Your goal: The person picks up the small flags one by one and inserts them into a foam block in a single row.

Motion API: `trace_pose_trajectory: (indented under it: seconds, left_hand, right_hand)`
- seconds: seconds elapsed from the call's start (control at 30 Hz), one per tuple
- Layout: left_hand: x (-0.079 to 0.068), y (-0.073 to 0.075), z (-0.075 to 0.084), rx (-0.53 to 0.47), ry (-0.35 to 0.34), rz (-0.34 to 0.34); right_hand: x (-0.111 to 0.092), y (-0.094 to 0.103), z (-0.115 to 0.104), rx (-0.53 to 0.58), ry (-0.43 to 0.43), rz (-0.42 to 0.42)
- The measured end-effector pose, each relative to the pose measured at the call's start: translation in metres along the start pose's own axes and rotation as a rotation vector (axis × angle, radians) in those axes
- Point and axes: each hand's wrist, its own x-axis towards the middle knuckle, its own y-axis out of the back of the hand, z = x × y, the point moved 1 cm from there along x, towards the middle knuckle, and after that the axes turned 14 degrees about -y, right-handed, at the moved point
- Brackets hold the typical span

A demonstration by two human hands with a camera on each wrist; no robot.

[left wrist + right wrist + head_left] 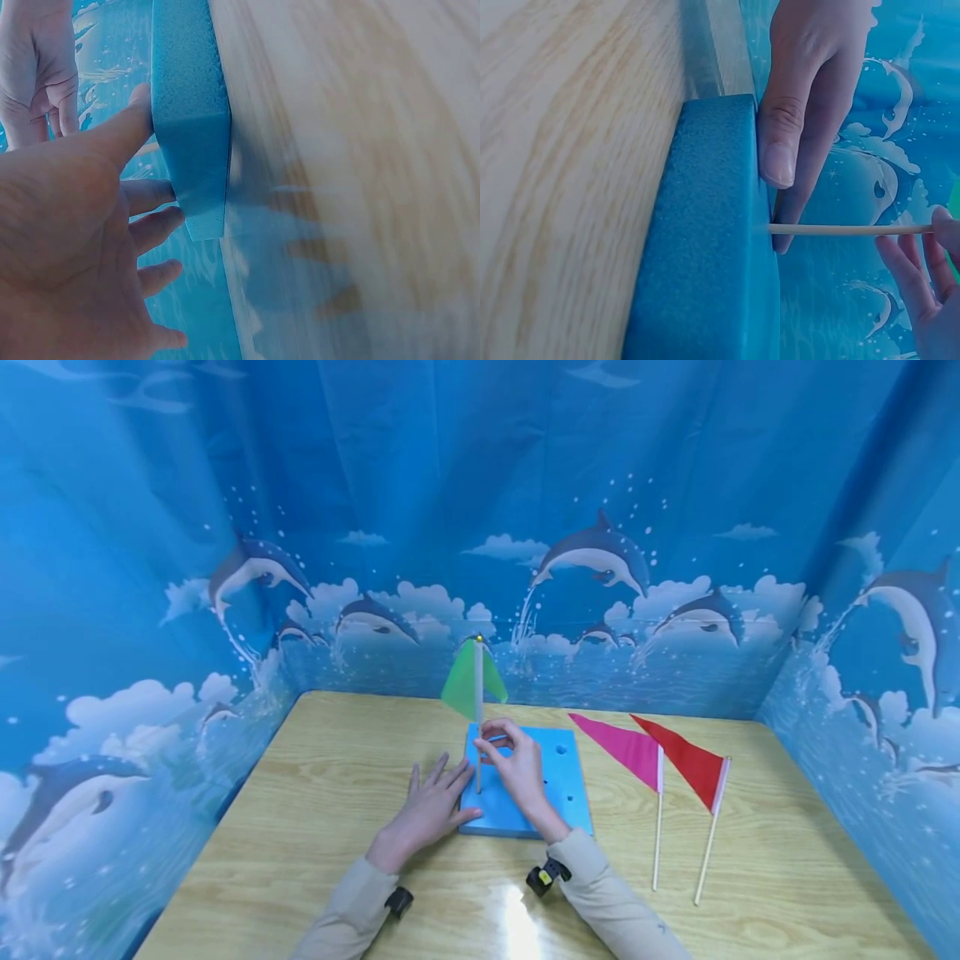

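Note:
A green flag [459, 681] stands upright on a thin wooden stick [832, 230], whose lower end meets the top of a blue foam block [517, 814]. My right hand [517, 764] pinches the stick between thumb and fingers, partway up. Along the left edge of the block lies my left hand [429, 806], fingers spread and thumb on the top near the front corner. In the left wrist view, the left fingertips [161, 229] touch the block's side [191, 142]. Several small holes show in the block's top, right of the right hand.
Right of the block, a pink flag [626, 752] and a red flag [686, 760] lie on the wooden table [345, 760], sticks toward me. A blue curtain [450, 527] printed with dolphins surrounds the table at the back and sides. Each wrist wears a small black device [543, 877].

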Motion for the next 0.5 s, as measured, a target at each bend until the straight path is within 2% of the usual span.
trace_pose_trajectory:
  seconds: [0.13,0.27,0.4,0.5]
  left_hand:
    - [0.000,0.000,0.000,-0.002,0.006,-0.013]
    - [0.000,0.000,-0.001,-0.002,0.009,-0.021]
    - [0.000,-0.001,-0.001,0.004,0.013,-0.023]
    - [0.000,-0.002,-0.001,0.000,0.017,-0.021]
  right_hand:
    - [0.007,-0.001,0.014,-0.010,-0.023,0.008]
    - [0.007,-0.002,0.018,-0.032,-0.019,0.022]
    - [0.006,0.000,0.016,-0.040,-0.015,0.028]
    - [0.000,0.003,0.004,-0.050,-0.021,0.020]
